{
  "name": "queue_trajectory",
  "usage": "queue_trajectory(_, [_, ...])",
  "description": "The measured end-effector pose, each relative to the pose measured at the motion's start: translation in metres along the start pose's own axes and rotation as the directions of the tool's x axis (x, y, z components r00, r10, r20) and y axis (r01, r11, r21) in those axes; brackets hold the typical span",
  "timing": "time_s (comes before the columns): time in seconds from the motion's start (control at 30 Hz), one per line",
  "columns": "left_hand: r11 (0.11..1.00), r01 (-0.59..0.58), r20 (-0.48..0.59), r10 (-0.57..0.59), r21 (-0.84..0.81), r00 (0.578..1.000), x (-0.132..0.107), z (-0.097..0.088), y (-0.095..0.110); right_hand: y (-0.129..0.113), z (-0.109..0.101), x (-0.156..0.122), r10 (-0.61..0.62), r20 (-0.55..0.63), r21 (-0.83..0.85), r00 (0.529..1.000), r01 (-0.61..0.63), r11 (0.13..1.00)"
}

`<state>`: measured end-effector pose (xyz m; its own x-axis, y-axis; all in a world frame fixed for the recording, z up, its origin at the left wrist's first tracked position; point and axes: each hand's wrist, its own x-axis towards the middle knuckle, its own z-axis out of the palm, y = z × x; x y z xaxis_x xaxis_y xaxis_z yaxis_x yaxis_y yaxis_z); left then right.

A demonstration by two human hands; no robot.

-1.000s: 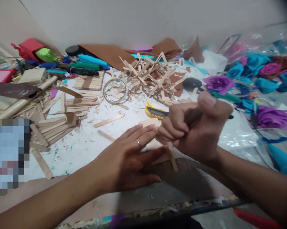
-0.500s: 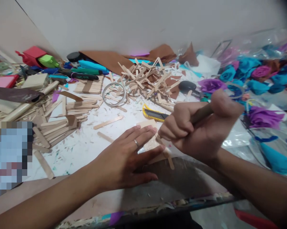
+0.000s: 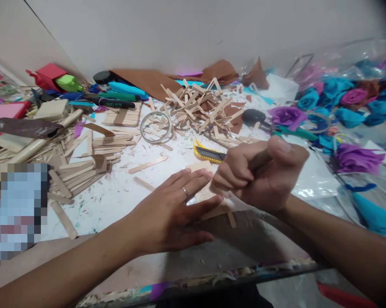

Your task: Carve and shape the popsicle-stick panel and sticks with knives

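Note:
My left hand (image 3: 172,209) lies flat with fingers spread, pressing down on a small panel of glued wooden sticks (image 3: 203,179) at the near edge of the white table (image 3: 116,196). A ring shows on one finger. My right hand (image 3: 260,175) is a fist wrapped round a brown-handled tool (image 3: 260,159), its thumb on top. The tool's lower end meets the stick panel just beyond my left fingertips; its tip is hidden by my fingers.
A yellow utility knife (image 3: 209,155) lies just behind my hands. A heap of cut sticks (image 3: 199,107), a metal ring (image 3: 155,126) and stacked sticks (image 3: 84,164) crowd the back and left. Paper roses (image 3: 340,102) and plastic wrap fill the right.
My right fist rose and tilted back half a second ago, then came down again toward the stick panel. My left hand stayed pressed on the panel.

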<state>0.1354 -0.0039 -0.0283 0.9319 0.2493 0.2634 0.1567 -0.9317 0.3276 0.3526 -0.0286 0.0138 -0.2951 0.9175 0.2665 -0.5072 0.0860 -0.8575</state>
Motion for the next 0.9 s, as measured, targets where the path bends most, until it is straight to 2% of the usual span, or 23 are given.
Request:
queue_trajectory(0.1, [1.000, 0.003, 0.007, -0.003, -0.002, 1.000, 0.000, 0.000, 0.000, -0.002, 0.002, 0.001, 0.039, -0.032, -0.004, 0.999, -0.039, 0.999])
queue_trajectory(0.2, [1.000, 0.005, 0.011, -0.005, -0.002, 1.000, 0.000, 0.001, 0.000, 0.001, 0.003, 0.003, 0.003, -0.018, 0.014, 1.000, -0.002, 1.000])
queue_trajectory(0.47, [1.000, 0.021, 0.013, -0.022, 0.020, 1.000, 0.003, -0.001, 0.003, 0.006, 0.012, 0.006, -0.055, -0.137, 0.009, 0.989, 0.057, 0.998])
queue_trajectory(0.63, [1.000, 0.013, -0.006, -0.013, -0.004, 1.000, 0.002, -0.001, 0.003, 0.007, 0.006, 0.008, -0.026, -0.085, -0.026, 0.996, 0.024, 0.999])
queue_trajectory(0.77, [1.000, 0.014, -0.001, -0.014, -0.006, 1.000, 0.002, -0.002, 0.002, 0.009, 0.001, 0.010, 0.022, -0.040, 0.015, 0.999, -0.022, 1.000])
queue_trajectory(0.9, [1.000, 0.009, 0.001, -0.009, 0.005, 1.000, 0.003, -0.002, 0.003, -0.001, 0.006, 0.008, 0.014, -0.080, 0.029, 0.997, -0.012, 1.000])
